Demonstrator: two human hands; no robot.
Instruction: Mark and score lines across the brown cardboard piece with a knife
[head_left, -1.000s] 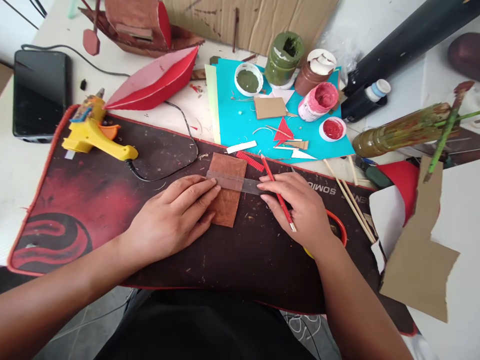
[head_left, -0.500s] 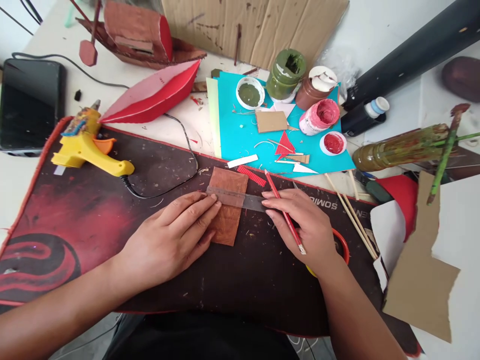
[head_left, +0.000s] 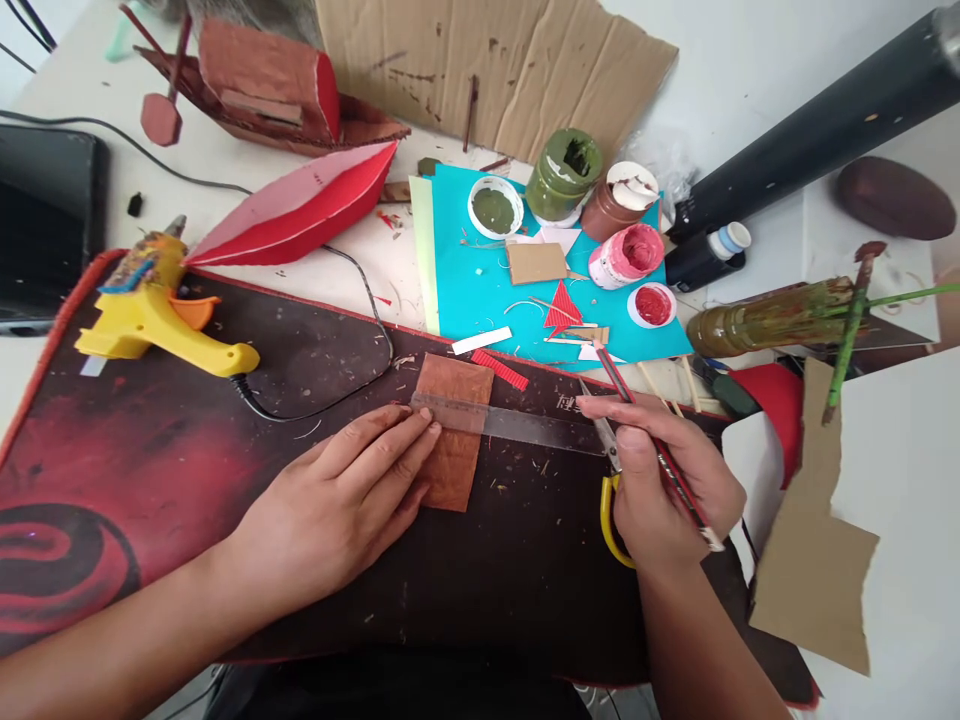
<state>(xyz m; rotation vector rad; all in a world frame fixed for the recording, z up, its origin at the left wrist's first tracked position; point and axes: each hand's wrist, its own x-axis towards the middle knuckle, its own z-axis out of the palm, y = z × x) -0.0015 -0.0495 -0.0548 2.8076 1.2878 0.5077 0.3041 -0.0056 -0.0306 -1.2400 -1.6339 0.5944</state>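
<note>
A clear plastic ruler (head_left: 525, 427) lies across a brown-painted cardboard piece (head_left: 450, 468) on the dark mat. My left hand (head_left: 360, 480) is closed with its fingertips pressing the ruler's left end down on the cardboard, hiding part of both. In my right hand (head_left: 667, 490) is a red and black pencil (head_left: 679, 485), held between thumb and fingers and slanting with its tip up and left. This hand is to the right of the cardboard, over scissors with yellow handles (head_left: 616, 520) that it partly covers. A red corrugated strip (head_left: 500, 369) lies just above the cardboard.
A yellow glue gun (head_left: 157, 325) and its cable lie at left. Behind are a red boat-shaped piece (head_left: 300, 215) and a brown model boat (head_left: 262, 85). Open paint jars (head_left: 564, 175) stand on blue paper (head_left: 465, 285). Cut cardboard (head_left: 814, 560) lies at right.
My right hand has moved right with the pencil, off the ruler's right end, showing more of the ruler and scissors. My left hand stays on the ruler. The view has shifted slightly.
</note>
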